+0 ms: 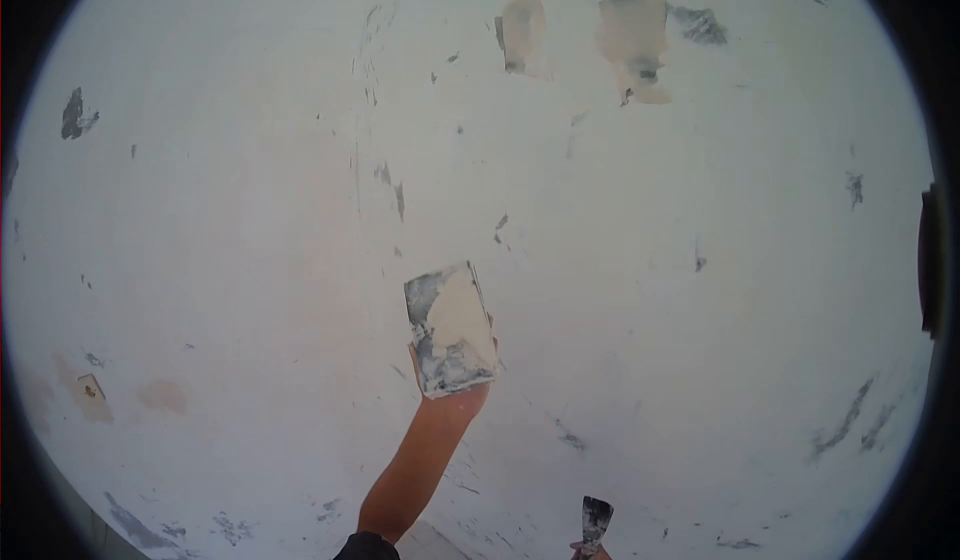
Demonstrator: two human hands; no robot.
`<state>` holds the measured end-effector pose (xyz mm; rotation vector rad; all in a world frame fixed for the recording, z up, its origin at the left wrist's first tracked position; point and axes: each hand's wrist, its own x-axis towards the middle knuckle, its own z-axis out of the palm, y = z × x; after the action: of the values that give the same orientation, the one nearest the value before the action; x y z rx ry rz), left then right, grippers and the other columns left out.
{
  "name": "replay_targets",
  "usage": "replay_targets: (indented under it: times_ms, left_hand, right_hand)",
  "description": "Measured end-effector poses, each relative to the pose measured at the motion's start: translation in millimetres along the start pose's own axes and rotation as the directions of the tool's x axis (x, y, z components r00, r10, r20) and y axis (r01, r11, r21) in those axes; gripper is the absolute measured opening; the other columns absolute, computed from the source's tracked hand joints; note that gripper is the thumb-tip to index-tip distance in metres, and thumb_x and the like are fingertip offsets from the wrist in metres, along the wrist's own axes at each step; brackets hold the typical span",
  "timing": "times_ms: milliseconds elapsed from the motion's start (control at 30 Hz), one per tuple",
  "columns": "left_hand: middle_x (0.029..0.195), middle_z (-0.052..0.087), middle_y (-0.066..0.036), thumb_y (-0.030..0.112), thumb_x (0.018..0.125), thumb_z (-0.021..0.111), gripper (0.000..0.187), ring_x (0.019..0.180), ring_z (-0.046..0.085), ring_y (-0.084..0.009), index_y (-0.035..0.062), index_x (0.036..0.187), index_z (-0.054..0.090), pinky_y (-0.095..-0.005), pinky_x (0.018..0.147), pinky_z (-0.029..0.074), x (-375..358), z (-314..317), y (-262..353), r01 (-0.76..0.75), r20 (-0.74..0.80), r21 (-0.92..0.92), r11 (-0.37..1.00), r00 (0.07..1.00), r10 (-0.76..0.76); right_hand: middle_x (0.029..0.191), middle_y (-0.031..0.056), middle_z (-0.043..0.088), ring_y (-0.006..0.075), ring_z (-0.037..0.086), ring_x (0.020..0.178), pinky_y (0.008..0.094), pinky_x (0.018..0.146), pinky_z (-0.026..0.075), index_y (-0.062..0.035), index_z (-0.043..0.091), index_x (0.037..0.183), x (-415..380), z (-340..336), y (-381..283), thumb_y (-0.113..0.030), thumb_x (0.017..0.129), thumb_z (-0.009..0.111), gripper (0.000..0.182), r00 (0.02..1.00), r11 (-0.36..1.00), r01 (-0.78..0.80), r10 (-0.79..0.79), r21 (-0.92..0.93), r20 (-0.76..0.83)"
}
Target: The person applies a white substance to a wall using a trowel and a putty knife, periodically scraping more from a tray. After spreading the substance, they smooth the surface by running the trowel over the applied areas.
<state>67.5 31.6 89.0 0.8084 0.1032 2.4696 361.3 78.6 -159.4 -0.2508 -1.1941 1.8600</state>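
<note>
My left hand (470, 401) is closed around a flat rectangular plaster hawk (425, 300), supporting it from behind and below. Pale cream filler (457, 312) covers much of the hawk's face, with grey smears along its edges. Low in the view, my right hand (598, 554) grips a putty knife (596, 516), its dark blade pointing up and marked with whitish residue. Only a few fingers of that hand show at the bottom edge. The knife is apart from the hawk, below and to its right.
A whitish wall (620, 210) with scattered grey scuffs fills the view. Beige filler patches (632, 40) lie at the upper right. A small wall plate (90, 387) sits at the lower left. Some dark object (930, 260) stands out at the right edge.
</note>
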Motion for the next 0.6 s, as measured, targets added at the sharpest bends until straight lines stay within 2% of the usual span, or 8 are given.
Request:
replay_targets:
  times_ms: [67, 133, 200, 300, 433, 500, 533, 600]
  left_hand:
    - [0.103, 0.063, 0.0, 0.029, 0.099, 0.059, 0.022, 0.088, 0.056, -0.0154, 0.0162, 0.116, 0.063, -0.0337, 0.08, 0.048, -78, -50, -30, 0.129, -0.164, 0.003, 0.992, 0.978, -0.126]
    - [0.104, 0.063, 0.001, 0.03, 0.099, 0.059, 0.021, 0.092, 0.056, -0.0147, 0.017, 0.115, 0.063, -0.0374, 0.09, 0.046, -143, -98, -48, 0.21, -0.347, -0.016, 0.977, 0.916, -0.203]
    - [0.128, 0.063, -0.003, 0.036, 0.102, 0.054, 0.032, 0.117, 0.057, -0.0178, 0.019, 0.129, 0.06, -0.042, 0.111, 0.034, -199, -142, -60, 0.25, -0.344, 0.039, 0.967, 0.912, -0.222]
    - [0.141, 0.059, -0.009, 0.047, 0.097, 0.045, 0.063, 0.132, 0.055, -0.0264, 0.0113, 0.148, 0.049, -0.0405, 0.106, 0.049, -239, -136, -66, 0.268, -0.458, 0.188, 0.945, 0.875, -0.157]
    - [0.145, 0.056, -0.01, 0.042, 0.1, 0.039, 0.061, 0.133, 0.055, -0.0247, 0.0084, 0.15, 0.047, -0.0392, 0.109, 0.048, -271, -142, -55, 0.304, -0.479, 0.12, 0.945, 0.851, -0.213]
    - [0.163, 0.035, -0.011, 0.048, 0.102, 0.044, 0.066, 0.147, 0.039, -0.0268, 0.0086, 0.154, 0.038, -0.0456, 0.119, 0.035, -283, -135, -44, 0.314, -0.283, 0.02, 0.949, 0.913, -0.295]
    - [0.153, 0.048, -0.016, 0.052, 0.1, 0.039, 0.068, 0.136, 0.052, -0.0295, 0.0055, 0.149, 0.044, -0.0469, 0.108, 0.048, -287, -136, -41, 0.356, -0.497, -0.018, 0.934, 0.808, -0.317]
    - [0.144, 0.055, -0.016, 0.05, 0.1, 0.037, 0.064, 0.128, 0.057, -0.0305, 0.0053, 0.145, 0.049, -0.0475, 0.104, 0.051, -292, -150, -34, 0.39, -0.595, -0.05, 0.919, 0.728, -0.341]
  right_hand:
    - [0.072, -0.0033, 0.044, 0.0099, 0.038, 0.059, 0.0289, 0.056, 0.035, 0.0017, 0.066, 0.112, 25, 11, 3, -0.032, 0.102, 0.063, 0.035, 0.999, 0.999, 0.033, -0.033, -0.024, 0.031]
    - [0.084, 0.0065, 0.059, 0.0085, 0.047, 0.06, 0.0244, 0.051, 0.036, -0.002, 0.055, 0.109, 44, 37, 10, -0.035, 0.102, 0.064, 0.035, 0.992, 0.997, 0.012, -0.021, -0.076, -0.123]
    - [0.087, 0.0044, 0.06, 0.0084, 0.049, 0.068, 0.0239, 0.058, 0.039, -0.0021, 0.055, 0.117, 53, 62, 14, -0.025, 0.102, 0.064, 0.029, 0.988, 0.998, 0.05, -0.057, -0.05, -0.146]
    - [0.09, 0.0032, 0.06, 0.0081, 0.049, 0.073, 0.0232, 0.063, 0.039, -0.0034, 0.057, 0.119, 49, 65, 46, -0.017, 0.103, 0.059, 0.021, 0.997, 0.997, 0.01, -0.016, -0.076, -0.07]
    - [0.105, 0.0061, 0.061, 0.0107, 0.057, 0.08, 0.0261, 0.071, 0.047, -0.0011, 0.06, 0.112, 26, 79, 68, -0.014, 0.102, 0.06, 0.017, 0.996, 0.99, -0.089, 0.091, -0.114, 0.013]
    - [0.112, 0.0088, 0.061, 0.0135, 0.061, 0.087, 0.0279, 0.075, 0.05, 0.0001, 0.062, 0.109, 15, 79, 91, -0.01, 0.1, 0.06, 0.014, 0.997, 0.972, 0.059, -0.044, -0.227, 0.071]
    - [0.112, 0.0088, 0.061, 0.0135, 0.061, 0.087, 0.0279, 0.075, 0.05, 0.0001, 0.062, 0.109, 8, 76, 103, -0.01, 0.1, 0.06, 0.014, 0.997, 0.973, 0.06, -0.047, -0.221, 0.064]
    - [0.113, 0.0115, 0.062, 0.0198, 0.063, 0.095, 0.0315, 0.082, 0.05, -0.0002, 0.064, 0.108, 1, 72, 118, -0.007, 0.092, 0.067, 0.018, 0.985, 0.949, 0.131, -0.092, -0.288, 0.144]
